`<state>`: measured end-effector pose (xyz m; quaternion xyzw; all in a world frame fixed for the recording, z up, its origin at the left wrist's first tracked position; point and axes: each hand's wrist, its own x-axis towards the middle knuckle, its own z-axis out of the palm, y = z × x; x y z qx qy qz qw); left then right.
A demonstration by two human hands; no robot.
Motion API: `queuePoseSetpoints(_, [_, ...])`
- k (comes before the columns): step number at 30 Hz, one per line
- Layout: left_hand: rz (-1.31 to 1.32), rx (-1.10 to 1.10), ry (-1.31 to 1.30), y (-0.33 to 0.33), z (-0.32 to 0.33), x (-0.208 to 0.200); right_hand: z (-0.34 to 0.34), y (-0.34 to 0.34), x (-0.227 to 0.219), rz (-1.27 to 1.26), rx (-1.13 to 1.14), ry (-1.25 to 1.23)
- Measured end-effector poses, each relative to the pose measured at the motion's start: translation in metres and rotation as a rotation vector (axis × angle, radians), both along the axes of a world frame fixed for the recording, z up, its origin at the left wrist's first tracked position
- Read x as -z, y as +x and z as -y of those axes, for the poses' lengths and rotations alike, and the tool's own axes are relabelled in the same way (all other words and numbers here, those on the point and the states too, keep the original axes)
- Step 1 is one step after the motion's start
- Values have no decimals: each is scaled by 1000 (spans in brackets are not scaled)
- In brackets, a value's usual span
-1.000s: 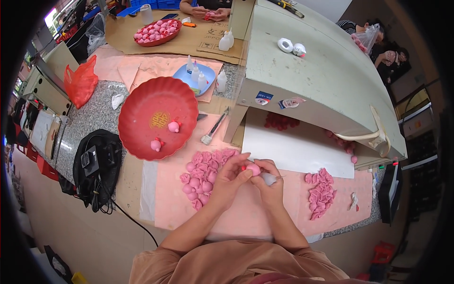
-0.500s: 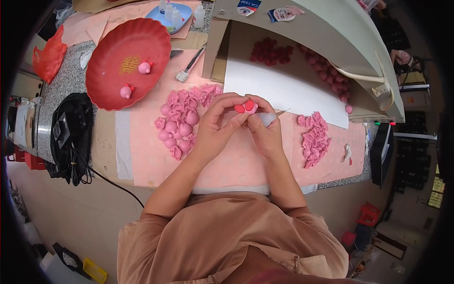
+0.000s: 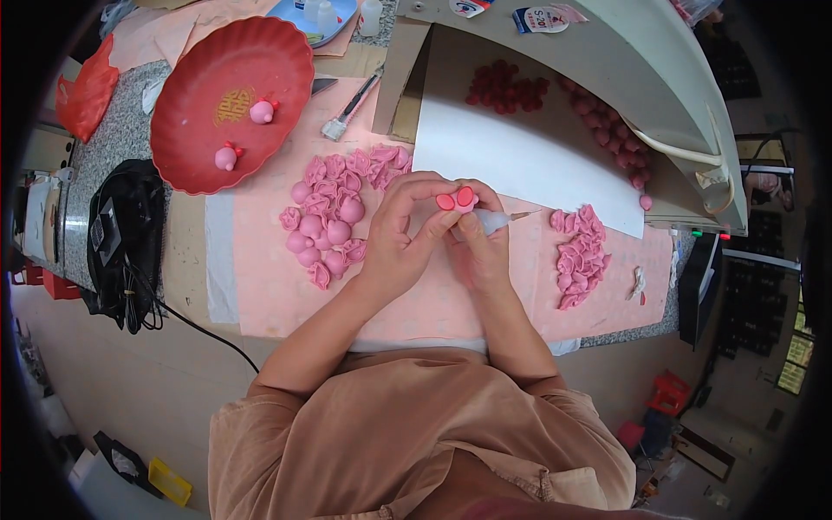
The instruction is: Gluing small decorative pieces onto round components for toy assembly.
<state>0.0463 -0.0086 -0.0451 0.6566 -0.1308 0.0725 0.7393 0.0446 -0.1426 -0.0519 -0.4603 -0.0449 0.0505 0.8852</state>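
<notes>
In front of me, my left hand (image 3: 406, 227) pinches a small pink figure with two red oval pieces (image 3: 458, 200) between thumb and fingers. Fingertips of my right hand (image 3: 482, 251) press against the same figure from the other side. Tucked in that right hand is a translucent glue bottle (image 3: 492, 221), its thin needle tip pointing right. To the left of my hands lie pink ruffled pieces (image 3: 322, 192) and smooth pink balls (image 3: 351, 210). More pink ruffled pieces (image 3: 579, 260) are heaped at the right.
A red scalloped tray (image 3: 195, 113) holds two pink figures with red parts. A brush (image 3: 351, 108) lies beside it. A grey hooded box (image 3: 693, 113) covers white paper with rows of red and pink balls. A black bag (image 3: 126, 243) with cords hangs at the left edge.
The view has shifted slightly. Both hands still hold the figure together, which is turned a little, and the bottle's needle tip now shows more plainly at the right.
</notes>
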Motion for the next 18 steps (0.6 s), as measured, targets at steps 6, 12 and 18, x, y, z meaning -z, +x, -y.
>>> queuePoseSetpoints(6, [110,-101,153,6,0,3,4,7,-13,-212,-66,114])
queuePoseSetpoints(12, [-368,120,-426,11,-1,1,17,12,-17,-208,29,39])
queuePoseSetpoints(18, [-512,183,-456,15,-6,-2,32,14,-25,-222,-21,-240])
